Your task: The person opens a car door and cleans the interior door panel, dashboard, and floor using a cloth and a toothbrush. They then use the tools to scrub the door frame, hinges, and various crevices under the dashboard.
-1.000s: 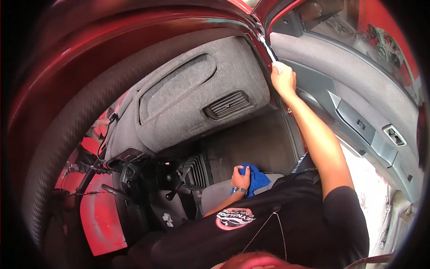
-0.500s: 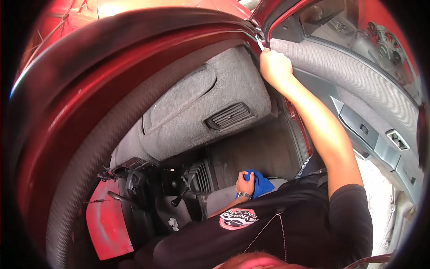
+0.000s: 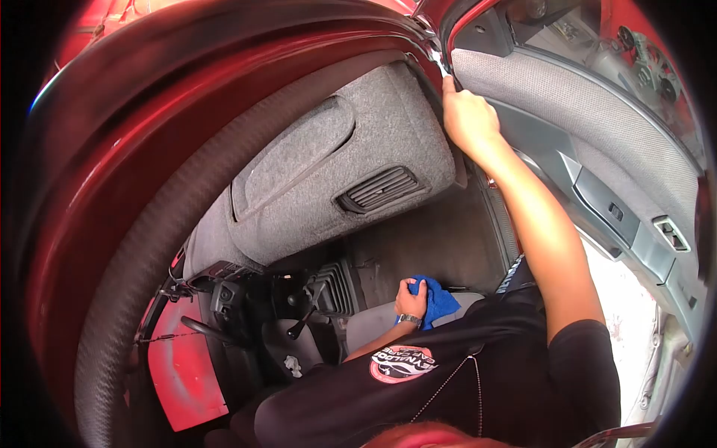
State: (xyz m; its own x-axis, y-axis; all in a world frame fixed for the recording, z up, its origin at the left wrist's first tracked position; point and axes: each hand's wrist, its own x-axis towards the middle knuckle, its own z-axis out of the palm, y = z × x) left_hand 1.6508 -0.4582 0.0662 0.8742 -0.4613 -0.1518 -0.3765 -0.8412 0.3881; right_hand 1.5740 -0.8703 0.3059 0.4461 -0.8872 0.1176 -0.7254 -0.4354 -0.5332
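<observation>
My right hand (image 3: 472,119) reaches up to the narrow gap at the front edge of the open car door. Its fingers are closed around a slim, pale stick-like tool (image 3: 440,64), with the index finger stretched along it. What the tool's far end looks like is hard to make out against the red door frame (image 3: 414,28). Low in the middle of the view, my left hand (image 3: 411,300), wearing a wristwatch, grips a bunched blue cloth (image 3: 441,305) just above the grey seat (image 3: 366,325).
The grey dashboard (image 3: 299,175) with its air vent (image 3: 379,190) lies ahead. To the right stands the open door's panel (image 3: 575,93). A gear lever (image 3: 300,322), steering wheel (image 3: 205,328) and crumpled white tissue (image 3: 293,365) are on the left.
My right hand has shifted slightly right and down, its index finger now extended along the tool. The left hand still holds the blue cloth. The whole view has tilted slightly.
</observation>
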